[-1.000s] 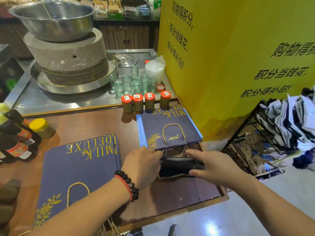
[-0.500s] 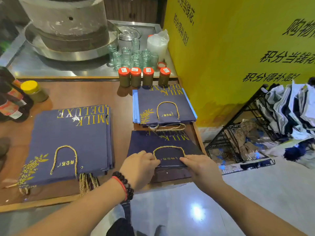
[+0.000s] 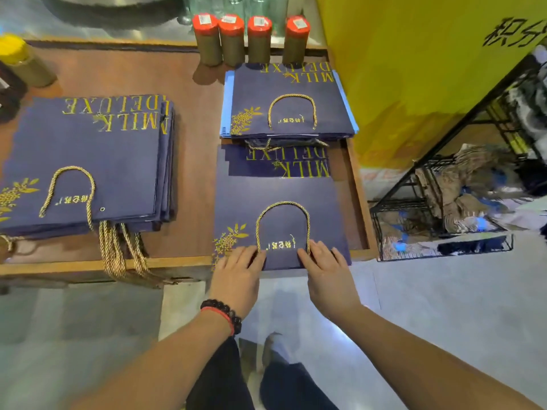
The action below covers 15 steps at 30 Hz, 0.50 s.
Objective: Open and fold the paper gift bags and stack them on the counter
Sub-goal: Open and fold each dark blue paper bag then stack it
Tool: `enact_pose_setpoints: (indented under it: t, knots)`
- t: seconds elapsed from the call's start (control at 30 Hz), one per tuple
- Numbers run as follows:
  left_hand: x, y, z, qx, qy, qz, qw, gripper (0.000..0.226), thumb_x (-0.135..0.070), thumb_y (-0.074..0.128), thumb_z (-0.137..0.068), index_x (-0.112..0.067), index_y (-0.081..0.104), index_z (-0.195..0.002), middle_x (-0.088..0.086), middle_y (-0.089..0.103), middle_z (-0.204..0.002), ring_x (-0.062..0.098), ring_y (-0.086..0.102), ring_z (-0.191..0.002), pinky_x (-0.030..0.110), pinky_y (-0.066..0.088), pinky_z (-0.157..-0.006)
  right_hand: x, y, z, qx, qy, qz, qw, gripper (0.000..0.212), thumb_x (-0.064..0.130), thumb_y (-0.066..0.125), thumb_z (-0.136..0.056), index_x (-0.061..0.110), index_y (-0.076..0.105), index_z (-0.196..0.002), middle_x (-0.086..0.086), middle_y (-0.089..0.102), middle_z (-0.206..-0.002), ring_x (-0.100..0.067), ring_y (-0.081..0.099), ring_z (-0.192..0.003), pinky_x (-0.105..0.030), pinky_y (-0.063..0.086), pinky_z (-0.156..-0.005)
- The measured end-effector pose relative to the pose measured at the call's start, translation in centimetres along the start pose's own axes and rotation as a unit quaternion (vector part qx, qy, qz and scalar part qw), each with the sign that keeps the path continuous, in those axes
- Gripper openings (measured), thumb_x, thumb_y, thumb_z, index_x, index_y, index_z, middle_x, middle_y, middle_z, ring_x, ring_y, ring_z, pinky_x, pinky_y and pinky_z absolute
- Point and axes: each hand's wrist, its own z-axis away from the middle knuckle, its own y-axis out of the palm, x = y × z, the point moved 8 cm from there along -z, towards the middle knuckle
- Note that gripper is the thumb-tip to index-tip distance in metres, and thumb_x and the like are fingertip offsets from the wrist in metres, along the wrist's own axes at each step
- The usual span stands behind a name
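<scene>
Pressing flat on the near edge of a navy gift bag (image 3: 281, 208), the left hand (image 3: 236, 276) and right hand (image 3: 328, 276) lie with fingers straight and spread, one beside each end of its gold rope handle (image 3: 282, 223). That bag lies folded at the worktop (image 3: 189, 161) edge, its rim overhanging toward the person. A small stack (image 3: 290, 105) lies at 12 o'clock from it, touching four red-lidded jars (image 3: 250, 39), and a bigger stack (image 3: 85, 164) lies at 9 o'clock.

A brown wooden desk (image 3: 192, 161) carries a flat navy paper gift bag (image 3: 281, 208) at its near edge, a smaller navy bag stack (image 3: 290, 105) behind it, a larger navy bag stack (image 3: 88, 161) at left, and four red-lidded jars (image 3: 248, 39) along the back.
</scene>
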Motion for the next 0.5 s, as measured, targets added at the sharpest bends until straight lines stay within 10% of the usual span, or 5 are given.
enact_pose_setpoints:
  t: [0.13,0.3,0.5]
  knots:
    - [-1.6,2.3,1.9,0.059,-0.02,0.0,0.998,0.082,-0.026,0.078,-0.059,-0.011,0.053,-0.137,0.012,0.045,-0.145,0.029,0.043,-0.135,0.048,0.042,-0.102,3.8,0.0,1.8,0.025,-0.007,-0.014,1.0,0.078,0.019,0.064,-0.068,0.017,0.045,-0.143,-0.017,0.039,-0.151,-0.032,0.039,-0.139,-0.053,0.034,-0.11]
    - [-2.4,3.8,2.0,0.109,-0.023,-0.048,0.993,0.08,-0.031,0.044,-0.092,-0.017,-0.005,-0.153,0.004,-0.016,-0.159,0.022,-0.014,-0.147,0.041,-0.007,-0.118,7.1,1.4,0.8,0.057,-0.022,-0.025,0.998,0.073,0.032,0.053,-0.074,0.013,0.046,-0.144,-0.005,0.044,-0.15,-0.021,0.04,-0.14,-0.05,0.025,-0.116]
    - [-0.3,3.9,2.2,0.092,0.006,-0.021,0.996,0.091,-0.025,0.063,-0.073,-0.028,0.019,-0.153,0.01,0.014,-0.16,0.027,0.014,-0.147,0.041,0.007,-0.114,4.2,1.8,1.7,0.067,-0.066,0.018,0.995,0.085,0.029,0.074,-0.066,0.013,0.045,-0.145,-0.006,0.041,-0.152,-0.022,0.041,-0.139,-0.044,0.025,-0.113]
